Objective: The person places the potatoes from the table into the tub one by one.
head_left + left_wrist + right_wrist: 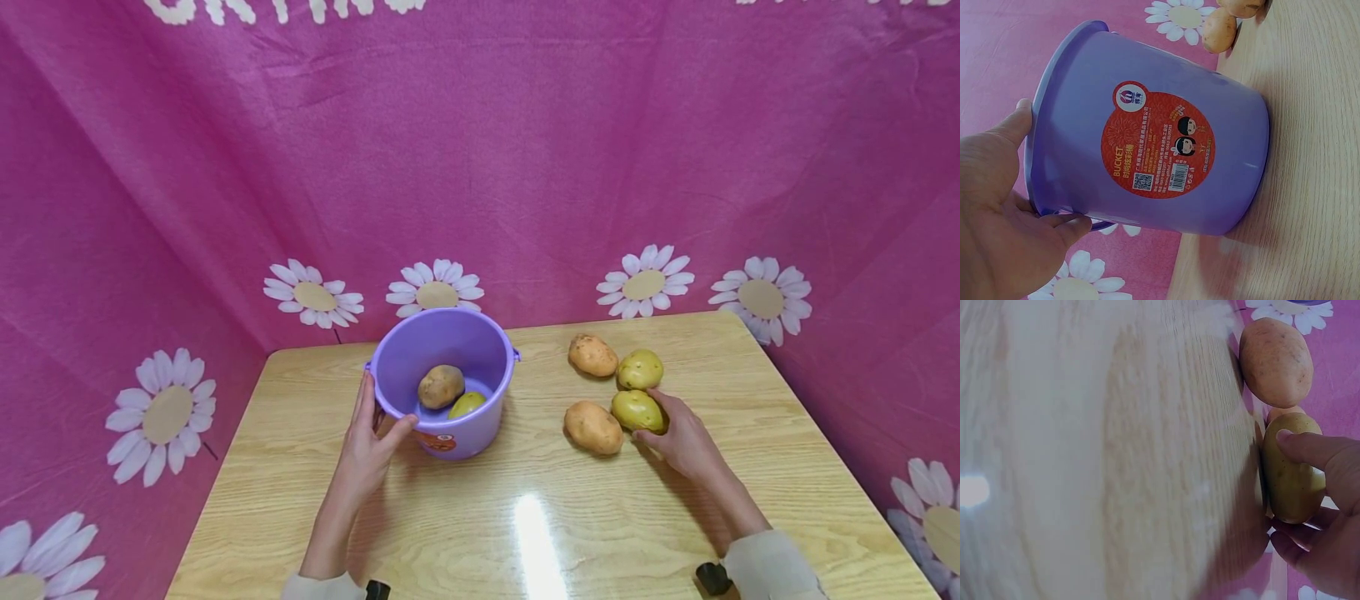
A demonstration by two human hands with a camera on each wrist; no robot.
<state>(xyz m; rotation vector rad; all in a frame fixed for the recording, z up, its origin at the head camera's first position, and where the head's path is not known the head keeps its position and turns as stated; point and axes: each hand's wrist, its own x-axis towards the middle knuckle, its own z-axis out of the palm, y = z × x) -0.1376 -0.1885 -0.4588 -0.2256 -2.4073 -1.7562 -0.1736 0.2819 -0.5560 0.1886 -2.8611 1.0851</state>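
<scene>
A purple bucket (468, 437) with a red label stands on the left half of the table. My left hand (367, 456) holds its rim, thumb at the front and fingers along the left side; the left wrist view shows the same hand (1004, 206) at the rim. Inside lie a brown potato (441, 387) and a yellow-green potato (467, 405). On the right, my right hand (686, 440) grips another yellow-green potato (636, 412) between thumb and fingers. In the right wrist view the thumb lies across this potato (1291, 481), fingers at its far end.
Close beside the gripped potato are a second yellow-green potato (641, 368) and two light brown potatoes, one nearer (593, 427) and one farther back (592, 356). The wooden table (465, 533) meets a pink flowered curtain (525, 208) behind and at both sides.
</scene>
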